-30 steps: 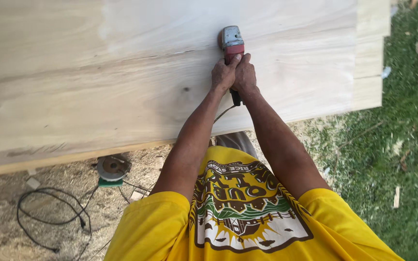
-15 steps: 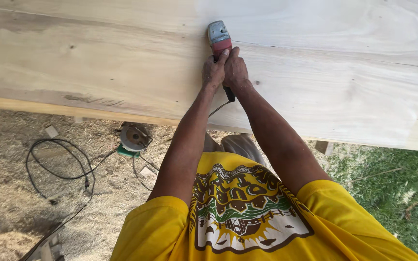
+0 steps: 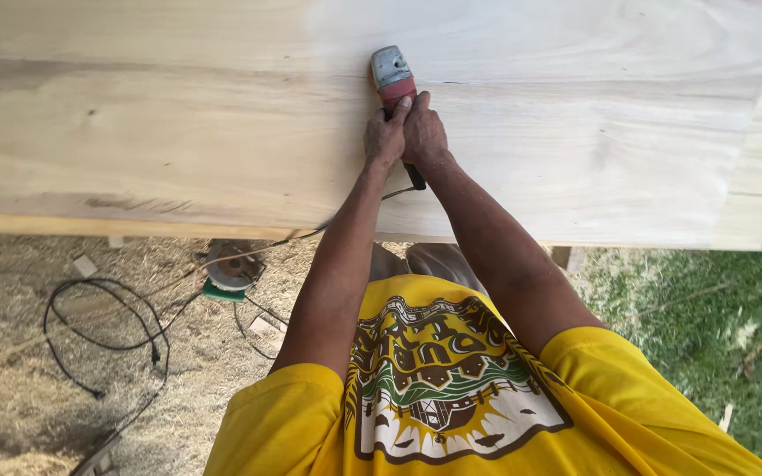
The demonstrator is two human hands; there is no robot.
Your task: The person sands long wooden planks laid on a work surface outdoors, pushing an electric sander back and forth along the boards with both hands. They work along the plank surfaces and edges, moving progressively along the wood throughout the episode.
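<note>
- Both hands, left hand [image 3: 384,137] and right hand [image 3: 423,132], were clamped together on the red-and-grey handheld power sander [image 3: 392,78].
- It rested mid-slab on the wide pale wooden slab [image 3: 178,132], sanding apparently underway; steady pressure seemed needed.
- A black coiled cable [image 3: 103,335] lay near-left on sawdust.

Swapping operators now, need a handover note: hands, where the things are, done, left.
Left hand: wrapped on the body of the red and grey handheld power tool. Right hand: gripping the same tool beside the left.
Tool sits head-down on the wide pale wooden slab, near its middle; its black cord runs off the near edge.
On the sawdust-covered ground: a second round green and grey power tool and a looped black cable.
Done: cannot tell how much of the slab is worked; the surface looks smooth and pale.
Left: some darker streaks show toward the slab's left side.
</note>
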